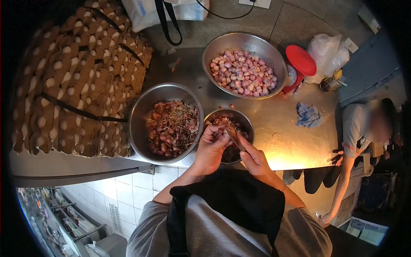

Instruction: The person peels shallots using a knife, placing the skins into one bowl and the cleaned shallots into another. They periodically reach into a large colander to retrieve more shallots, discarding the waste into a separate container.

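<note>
My right hand (255, 160) is closed round a small knife (234, 138), its blade pointing up and left towards my other hand. My left hand (210, 147) is closed in a pinch beside the blade; whatever its fingers hold is hidden. Both hands are over a small metal bowl (250, 124) with reddish peelings inside, partly covered by them. To the left stands a larger metal bowl (136, 107) of unpeeled shallots (165, 145) and dry stalks. Behind, a metal colander (209, 43) holds many pale pink peeled shallots (243, 73).
Stacked egg trays (81, 81) fill the left side. A red scale (301, 60), plastic bags (327, 55), a jar (329, 84) and a blue cloth (308, 115) are on the right of the metal table (278, 132). Another person (353, 128) is at the right edge.
</note>
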